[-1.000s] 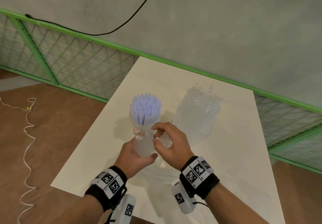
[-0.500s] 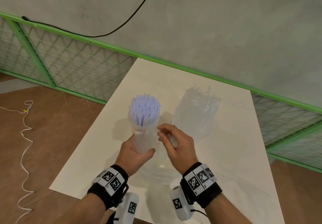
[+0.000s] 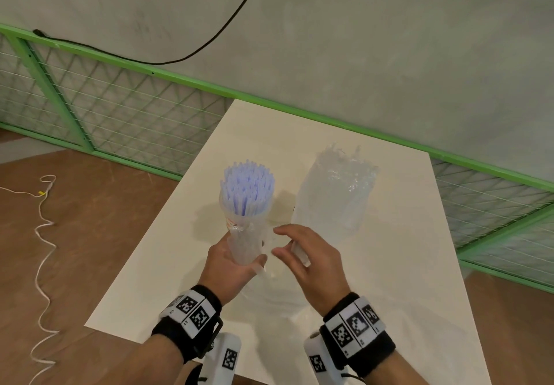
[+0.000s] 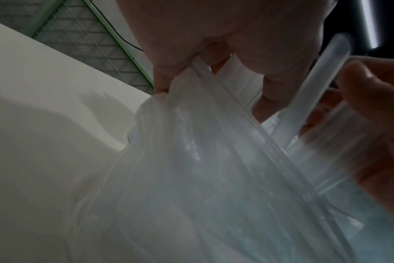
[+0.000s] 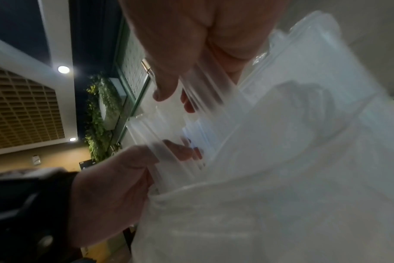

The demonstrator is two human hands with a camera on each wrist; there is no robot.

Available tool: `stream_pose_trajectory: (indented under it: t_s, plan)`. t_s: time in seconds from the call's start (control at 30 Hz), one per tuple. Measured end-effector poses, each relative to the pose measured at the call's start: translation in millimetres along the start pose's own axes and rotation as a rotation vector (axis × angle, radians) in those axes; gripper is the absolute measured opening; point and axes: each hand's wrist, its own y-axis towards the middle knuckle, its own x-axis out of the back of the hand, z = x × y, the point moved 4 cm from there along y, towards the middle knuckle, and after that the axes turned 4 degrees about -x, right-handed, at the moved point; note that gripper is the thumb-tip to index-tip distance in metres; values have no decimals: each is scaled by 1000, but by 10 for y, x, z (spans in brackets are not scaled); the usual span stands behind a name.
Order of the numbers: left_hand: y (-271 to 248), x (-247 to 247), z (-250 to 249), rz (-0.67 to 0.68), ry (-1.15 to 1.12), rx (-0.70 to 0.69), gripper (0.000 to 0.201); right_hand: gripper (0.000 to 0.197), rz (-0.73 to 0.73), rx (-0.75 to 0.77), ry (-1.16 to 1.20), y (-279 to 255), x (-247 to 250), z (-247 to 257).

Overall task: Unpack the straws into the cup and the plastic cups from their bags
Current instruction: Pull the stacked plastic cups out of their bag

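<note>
While the white table (image 3: 374,264) carries the clear bag of plastic cups (image 3: 335,192) standing untouched at the far right, the work sits nearer: the left hand (image 3: 230,267) is wrapped around the lower part of the straw bundle (image 3: 247,192), upright in its thin wrapper with the lilac tips fanned out above the fist. The right hand (image 3: 311,258) hovers just beside it, fingers loosely spread and gripping nothing that I can make out, so the sound move seems to be pinching the loose film below the left fist and peeling downward, squeezing gently
</note>
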Motion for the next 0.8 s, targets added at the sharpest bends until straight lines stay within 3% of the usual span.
stream_pose_trajectory:
  t_s: [0.13, 0.27, 0.4, 0.57, 0.8]
  plan:
    - [-11, -30, -38, 0, 1, -10, 31, 37, 65, -62, 9, 16, -139, -10]
    - [-4, 5, -1, -13, -9, 6, 35, 37, 7, -28, 51, -33, -117, 22]
    - [-12, 29, 23, -22, -67, 37, 33, 37, 63, 49, 51, -166, -155, 82]
    - [-21, 3, -34, 12, -108, -11, 47, 13, 122, 300, -91, -241, -380, 159]
    - [-34, 46, -1, -51, 8, 10, 25, 20, -160, 1, -242, -12, -136, -140]
